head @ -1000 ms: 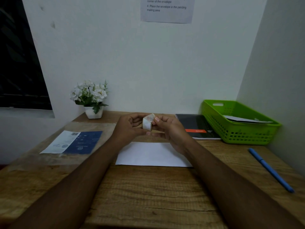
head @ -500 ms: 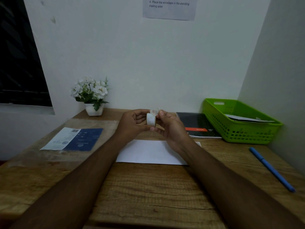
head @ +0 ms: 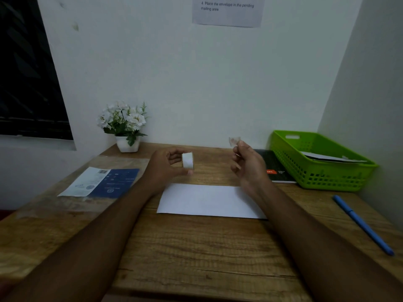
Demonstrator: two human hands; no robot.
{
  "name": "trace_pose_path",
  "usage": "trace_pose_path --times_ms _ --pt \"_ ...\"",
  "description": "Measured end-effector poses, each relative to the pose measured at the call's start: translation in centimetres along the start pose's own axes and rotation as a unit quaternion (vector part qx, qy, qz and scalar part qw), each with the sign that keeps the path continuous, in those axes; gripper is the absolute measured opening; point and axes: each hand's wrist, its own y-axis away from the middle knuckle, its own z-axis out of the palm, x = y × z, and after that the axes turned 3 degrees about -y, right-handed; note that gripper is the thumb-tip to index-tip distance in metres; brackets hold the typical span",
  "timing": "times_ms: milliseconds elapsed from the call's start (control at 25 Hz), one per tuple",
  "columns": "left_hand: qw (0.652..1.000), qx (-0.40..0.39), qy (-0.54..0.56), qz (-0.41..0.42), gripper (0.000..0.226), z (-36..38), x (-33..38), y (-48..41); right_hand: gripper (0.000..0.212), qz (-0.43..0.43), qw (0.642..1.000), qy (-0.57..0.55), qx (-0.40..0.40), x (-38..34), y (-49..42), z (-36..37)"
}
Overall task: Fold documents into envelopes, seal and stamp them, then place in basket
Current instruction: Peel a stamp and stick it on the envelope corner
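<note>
Above a white envelope (head: pixel 209 200) on a wooden desk (head: pixel 196 247), the left hand (head: pixel 163 168) gripped a small white roll (head: pixel 187 160); the right hand (head: pixel 248 164), apart, pinched a small translucent piece (head: pixel 234 141).

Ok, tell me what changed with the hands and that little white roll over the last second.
The hands, joined at the roll before, have parted. The right hand moved off to the right, pinching a small piece pulled off the roll. The left hand keeps its grip on the roll. The white envelope, green basket and blue pen lie as before.
</note>
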Motion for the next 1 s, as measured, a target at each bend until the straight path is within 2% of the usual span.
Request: trace_pose_path --times_ms 160,240,320,400,520,600,720,800,1000 --pt "0.989 0.094 -0.115 -0.015 0.059 -1.2 -1.2 -0.8 0.006 0.001 1.0 0.022 0.008 0.0 0.0 -0.4" --pt "0.979 0.134 -0.153 -0.024 0.065 -1.6 -1.6 -1.1 0.012 0.004 0.999 0.039 -0.002 0.0 0.2 -0.3" --pt "0.968 0.196 -0.15 -0.033 0.068 -2.3 -1.5 -1.3 0.018 0.004 0.998 0.064 -0.018 0.0 0.3 -0.4" --pt "0.957 0.248 -0.15 -0.029 0.062 -3.2 -1.5 -1.5 0.019 0.005 0.996 0.085 -0.021 0.1 0.4 -0.4" --pt "0.945 0.278 -0.171 -0.032 0.054 -4.6 -2.4 -1.8 0.017 0.006 0.992 0.119 -0.033 0.1 0.1 -0.5" --pt "0.942 0.269 -0.195 -0.042 0.049 -5.3 -3.0 -2.2 0.019 0.004 0.989 0.143 -0.046 0.2 -0.2 -0.5" --pt "0.948 0.182 -0.252 -0.062 0.047 -5.6 -3.9 -3.4 0.021 0.006 0.987 0.152 -0.047 0.2 -0.3 -0.3" --pt "0.945 0.133 -0.292 -0.061 0.049 -5.5 -4.5 -4.2 0.021 0.017 0.99 0.134 -0.045 0.0 -0.1 0.0" --pt "0.946 0.089 -0.303 -0.071 0.063 -5.1 -5.5 -5.0 0.023 0.028 0.988 0.141 -0.051 0.0 -0.2 0.0"
